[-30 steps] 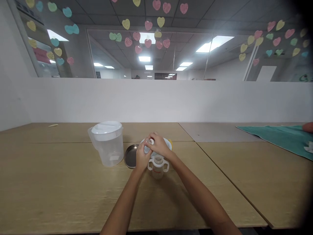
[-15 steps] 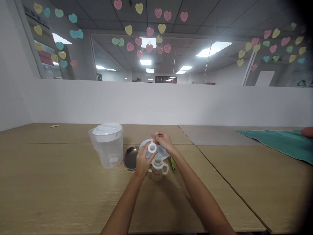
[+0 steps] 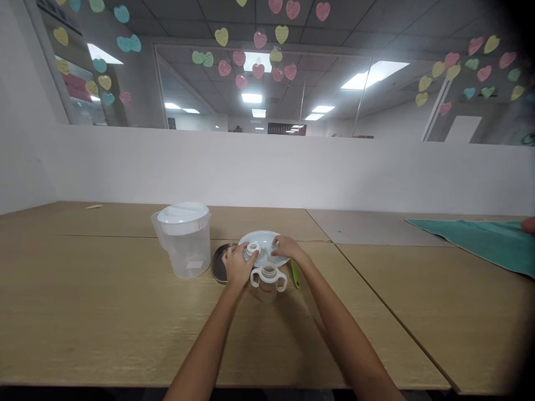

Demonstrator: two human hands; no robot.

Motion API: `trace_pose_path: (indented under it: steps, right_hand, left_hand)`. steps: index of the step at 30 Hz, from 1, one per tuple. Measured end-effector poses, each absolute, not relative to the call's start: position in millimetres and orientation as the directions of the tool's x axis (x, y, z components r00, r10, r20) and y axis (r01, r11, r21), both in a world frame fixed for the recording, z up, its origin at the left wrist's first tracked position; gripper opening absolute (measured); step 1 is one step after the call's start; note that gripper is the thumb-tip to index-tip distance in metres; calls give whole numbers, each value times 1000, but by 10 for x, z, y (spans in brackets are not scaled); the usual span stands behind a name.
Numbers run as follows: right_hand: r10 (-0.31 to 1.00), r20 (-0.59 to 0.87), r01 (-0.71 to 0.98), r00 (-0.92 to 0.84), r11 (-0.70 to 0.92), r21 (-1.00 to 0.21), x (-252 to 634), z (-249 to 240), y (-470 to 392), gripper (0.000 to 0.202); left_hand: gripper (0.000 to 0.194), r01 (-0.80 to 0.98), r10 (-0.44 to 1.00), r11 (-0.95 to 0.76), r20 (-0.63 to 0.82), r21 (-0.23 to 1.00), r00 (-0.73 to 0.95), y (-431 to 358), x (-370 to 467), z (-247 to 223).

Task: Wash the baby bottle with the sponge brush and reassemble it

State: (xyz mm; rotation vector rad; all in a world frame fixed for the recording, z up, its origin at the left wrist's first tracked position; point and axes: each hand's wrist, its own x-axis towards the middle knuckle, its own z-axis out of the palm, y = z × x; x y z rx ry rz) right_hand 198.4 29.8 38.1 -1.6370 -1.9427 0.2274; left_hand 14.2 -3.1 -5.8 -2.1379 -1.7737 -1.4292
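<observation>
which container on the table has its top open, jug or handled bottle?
The two-handled baby bottle in front of the hands: its neck is uncapped. The clear jug to its left has its white lid on.

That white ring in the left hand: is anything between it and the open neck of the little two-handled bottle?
Nothing visible. The left hand holds the white ring over the white plate, just behind the handled bottle, whose neck is open and uncovered. The right hand rests on the plate, off to the side.

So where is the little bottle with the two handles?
The bottle stands open on the wooden table, mid-picture, just in front of the white plate. It sits between the person's two wrists, right of the clear jug.
</observation>
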Motion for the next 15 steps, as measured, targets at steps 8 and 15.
trace_pose_path:
  steps: [8,15]
  right_hand:
    - [854,501,737,138,249,-628,2119,404,181,20]
    - [774,384,439,504,153,-885,2638,-98,170,34]
  left_hand:
    - [31,875,765,-373,636,309,102,-46,122,-112]
    - [26,868,769,-388,629,310,119,-48,147,-167]
